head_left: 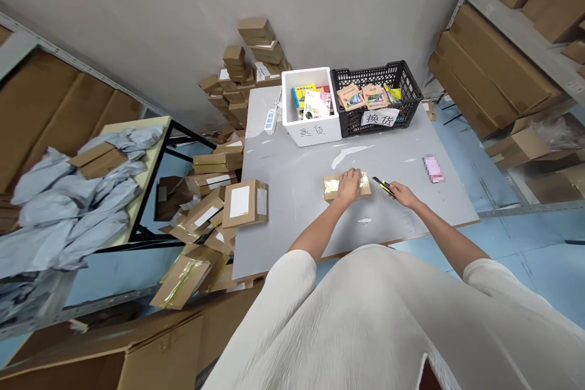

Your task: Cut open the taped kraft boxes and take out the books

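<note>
A small cardboard box with shiny clear tape lies flat on the grey table, near its front edge. My left hand presses down over the middle of this box and holds it, fingers bent on its top. Just to the right, my right hand is closed round a yellow and black utility knife. The knife's dark blade points left toward the box's right end, with a small gap between them.
At the table's back stand a white foam box of booklets and a black plastic crate of packets. A power strip lies beside them. A labelled carton sits at the left edge, above piled boxes. A pink blurred item lies right.
</note>
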The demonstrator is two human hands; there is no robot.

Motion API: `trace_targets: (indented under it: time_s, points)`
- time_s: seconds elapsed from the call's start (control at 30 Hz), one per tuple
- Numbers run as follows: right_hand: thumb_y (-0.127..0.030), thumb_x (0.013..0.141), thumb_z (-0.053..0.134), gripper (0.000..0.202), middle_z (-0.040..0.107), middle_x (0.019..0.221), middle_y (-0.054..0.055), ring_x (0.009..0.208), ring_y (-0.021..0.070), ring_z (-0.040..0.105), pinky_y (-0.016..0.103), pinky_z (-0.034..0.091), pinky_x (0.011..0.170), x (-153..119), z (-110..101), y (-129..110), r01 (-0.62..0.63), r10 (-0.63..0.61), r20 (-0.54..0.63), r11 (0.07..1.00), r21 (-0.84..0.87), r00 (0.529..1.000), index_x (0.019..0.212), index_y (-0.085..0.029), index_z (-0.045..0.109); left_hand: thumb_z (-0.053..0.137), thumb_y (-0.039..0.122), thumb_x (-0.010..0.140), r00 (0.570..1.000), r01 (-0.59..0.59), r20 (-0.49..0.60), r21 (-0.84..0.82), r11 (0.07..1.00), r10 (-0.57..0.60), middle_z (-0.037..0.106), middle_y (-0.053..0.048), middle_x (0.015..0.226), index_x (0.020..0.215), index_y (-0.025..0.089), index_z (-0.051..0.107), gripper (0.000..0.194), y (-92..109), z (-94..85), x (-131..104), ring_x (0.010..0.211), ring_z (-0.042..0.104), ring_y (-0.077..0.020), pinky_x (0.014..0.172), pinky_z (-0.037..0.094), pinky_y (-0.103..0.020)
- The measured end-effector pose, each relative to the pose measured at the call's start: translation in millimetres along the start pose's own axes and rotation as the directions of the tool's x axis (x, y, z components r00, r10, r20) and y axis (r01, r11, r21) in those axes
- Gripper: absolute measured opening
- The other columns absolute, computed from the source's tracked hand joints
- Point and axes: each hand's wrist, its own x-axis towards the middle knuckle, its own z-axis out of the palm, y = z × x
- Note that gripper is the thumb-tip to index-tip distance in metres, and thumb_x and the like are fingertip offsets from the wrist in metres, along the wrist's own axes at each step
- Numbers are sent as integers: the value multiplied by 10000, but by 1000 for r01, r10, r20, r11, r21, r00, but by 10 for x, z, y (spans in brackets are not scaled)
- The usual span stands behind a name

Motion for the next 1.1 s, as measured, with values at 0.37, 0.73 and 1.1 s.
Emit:
trace_targets:
  time_s: [0.37, 0.73, 1.1]
  points:
    - [-360, 1077, 618, 378, 735, 1258, 113, 1109, 279, 701, 371, 534, 955, -19, -6, -138, 235, -265, 13, 830, -505, 964, 1432, -284, 722, 447, 105, 1017, 997, 25, 66, 73, 997, -30, 640, -193, 1434, 1472, 230, 591, 494, 24, 46, 127, 1391, 528, -344, 1145, 394, -544]
    - [-338, 1092, 619, 402, 716, 1293, 108, 1147, 267, 693, 330, 517, 935, 98, 138, -196, 226, -261, 4, 826, -517, 965, 1482, -284, 698, 363, 205, 1087, 1000, 27, -10, 27, 999, -27, 530, -198, 1678, 1695, 251, 437, 614, 2, 162, -50, 1580, 432, -356, 1229, 348, -594]
    - [-389, 1123, 530, 441, 688, 1358, 141, 1169, 308, 666, 373, 489, 946, 147, 124, -152, 243, -293, 18, 755, -609, 956, 1535, -303, 663, 378, 226, 1106, 1000, 14, -1, 25, 1000, -14, 507, -184, 1709, 1697, 278, 439, 596, -4, 126, -112, 1597, 430, -340, 1257, 325, -597]
